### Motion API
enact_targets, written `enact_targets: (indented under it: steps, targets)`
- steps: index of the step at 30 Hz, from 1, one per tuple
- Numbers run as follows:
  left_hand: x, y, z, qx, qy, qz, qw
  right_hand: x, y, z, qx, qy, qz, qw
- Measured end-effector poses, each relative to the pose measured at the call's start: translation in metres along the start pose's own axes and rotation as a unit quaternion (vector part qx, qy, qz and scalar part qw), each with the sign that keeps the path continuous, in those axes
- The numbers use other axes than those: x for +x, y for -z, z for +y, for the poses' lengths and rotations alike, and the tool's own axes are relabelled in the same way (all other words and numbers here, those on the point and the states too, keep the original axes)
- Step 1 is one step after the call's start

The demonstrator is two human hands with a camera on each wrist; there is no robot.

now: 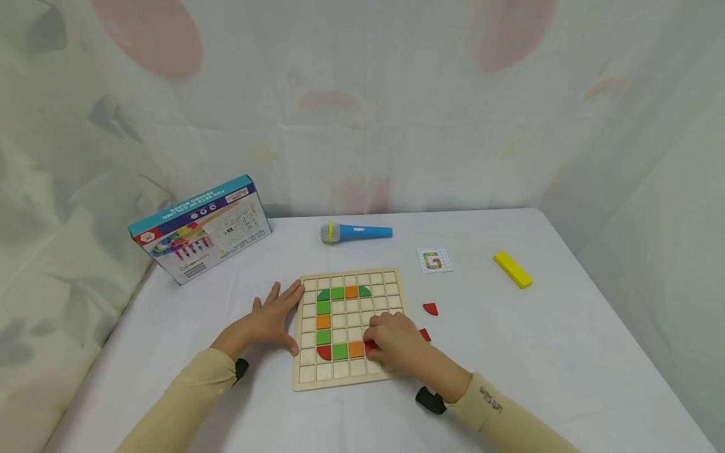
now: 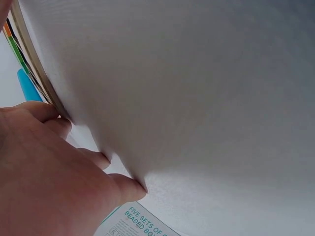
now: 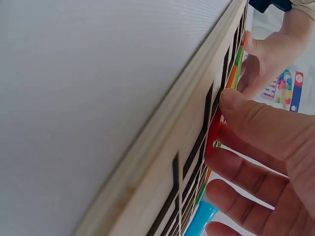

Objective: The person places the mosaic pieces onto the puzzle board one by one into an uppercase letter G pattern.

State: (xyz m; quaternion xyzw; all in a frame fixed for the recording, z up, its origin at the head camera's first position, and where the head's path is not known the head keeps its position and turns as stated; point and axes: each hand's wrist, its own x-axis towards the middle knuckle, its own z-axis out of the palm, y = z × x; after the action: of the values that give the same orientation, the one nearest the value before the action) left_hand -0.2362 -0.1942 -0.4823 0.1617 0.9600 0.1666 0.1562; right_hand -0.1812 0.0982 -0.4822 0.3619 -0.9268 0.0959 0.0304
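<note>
A wooden grid board (image 1: 354,319) lies on the white table, with green, orange and red tiles set in its cells along the top, left side and bottom. My left hand (image 1: 266,323), fingers spread, touches the board's left edge with thumb and fingertips. Over the lower right of the grid, my right hand (image 1: 399,343) pinches a red tile (image 3: 213,129) between thumb and fingers; its full shape is hidden. That tile is at the bottom row, beside an orange tile (image 1: 356,349). Right of the board lie a red quarter-round tile (image 1: 430,309) and another red tile (image 1: 425,335), partly covered by my right hand.
A small pattern card (image 1: 434,260) showing a G-like figure lies beyond the board's right corner. Farther right is a yellow block (image 1: 513,270). Behind the board lies a blue toy microphone (image 1: 362,233). A printed box (image 1: 204,229) stands at the back left.
</note>
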Motion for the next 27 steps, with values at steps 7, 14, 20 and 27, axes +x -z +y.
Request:
enact_targets:
  steps: [7,14,20,27]
  targets:
    - [0.002,-0.002,-0.001,0.001,0.001,-0.002,1.0000,-0.004,0.002,0.005,0.010,-0.004,0.005,1.000]
    - [0.002,-0.003,0.000,0.004,0.000,-0.002,1.0000,-0.022,0.010,0.033,0.023,-0.048,0.039,0.998]
    - [-0.001,0.001,0.004,0.004,0.005,-0.001,1.0000,-0.044,0.017,0.052,0.045,-0.080,0.056,0.994]
    - [-0.001,0.001,0.004,0.004,0.001,-0.001,1.0000,-0.066,0.011,0.062,0.053,-0.086,0.014,0.995]
